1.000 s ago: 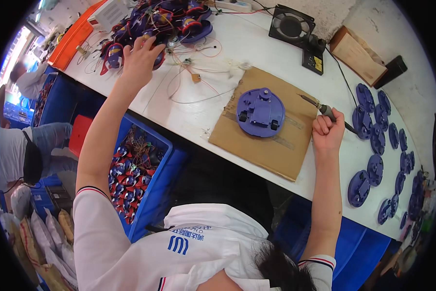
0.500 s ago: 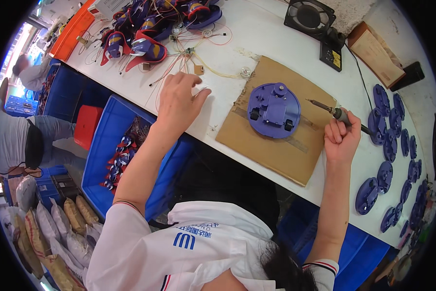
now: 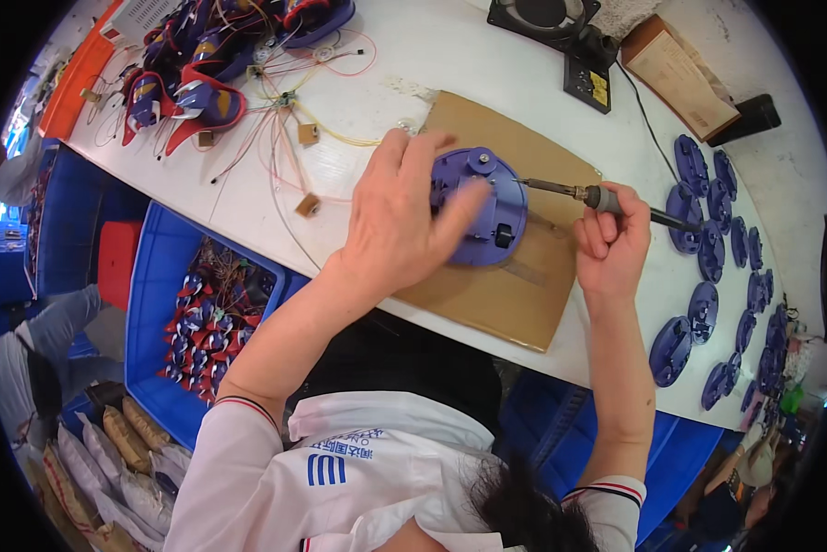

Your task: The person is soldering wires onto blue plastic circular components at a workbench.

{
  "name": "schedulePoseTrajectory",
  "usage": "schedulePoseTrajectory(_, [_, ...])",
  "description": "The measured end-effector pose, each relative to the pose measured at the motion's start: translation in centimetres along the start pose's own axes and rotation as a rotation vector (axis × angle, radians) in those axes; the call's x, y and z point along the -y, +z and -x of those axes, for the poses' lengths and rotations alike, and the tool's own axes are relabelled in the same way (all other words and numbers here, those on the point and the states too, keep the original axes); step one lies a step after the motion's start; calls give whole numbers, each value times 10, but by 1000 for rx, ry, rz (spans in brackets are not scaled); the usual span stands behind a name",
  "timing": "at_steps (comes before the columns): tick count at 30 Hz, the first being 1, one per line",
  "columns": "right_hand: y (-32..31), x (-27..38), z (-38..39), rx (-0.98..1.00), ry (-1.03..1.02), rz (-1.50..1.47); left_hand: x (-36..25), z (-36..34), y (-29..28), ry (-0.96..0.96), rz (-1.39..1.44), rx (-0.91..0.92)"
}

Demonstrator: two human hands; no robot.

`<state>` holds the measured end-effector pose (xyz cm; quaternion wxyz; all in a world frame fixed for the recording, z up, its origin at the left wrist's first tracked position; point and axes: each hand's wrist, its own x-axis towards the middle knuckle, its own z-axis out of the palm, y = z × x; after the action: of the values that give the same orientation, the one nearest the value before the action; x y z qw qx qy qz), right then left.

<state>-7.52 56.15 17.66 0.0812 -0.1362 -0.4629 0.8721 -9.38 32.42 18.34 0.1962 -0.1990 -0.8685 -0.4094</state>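
Fingers of my left hand lie spread and flat across the purple round housing, pressing down on its left half rather than pinching it. That housing sits on a brown cardboard sheet laid on the white table, right in front of me. It is a shallow moulded disc of violet-blue plastic, with a raised post near its upper edge, some ribbing I can only partly see past my hand, and a small dark part at its lower right rim.

Over on the other side, my right hand is curled tightly around the handle of a soldering iron, fingers closed on the grip. Its metal tip points left and ends just beside the housing's upper right edge; whether it touches I cannot tell.

Along the table's right side lie more purple discs in a loose row. At the far left, red and purple shells with loose wires are heaped together. Below the table edge stands a blue bin of small parts.
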Motion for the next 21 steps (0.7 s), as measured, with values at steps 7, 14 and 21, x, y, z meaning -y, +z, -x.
schedulePoseTrajectory(7, [-7,-10,4,-52,6,-32,6,-4,-5,13,-16,336])
schedulePoseTrajectory(14, [3,-12,2,-93,-16,14,9,-3,-10,-48,156,233])
schedulePoseTrajectory(21, [8,-13,3,-102,-17,21,-4,-4,9,-34,192,6])
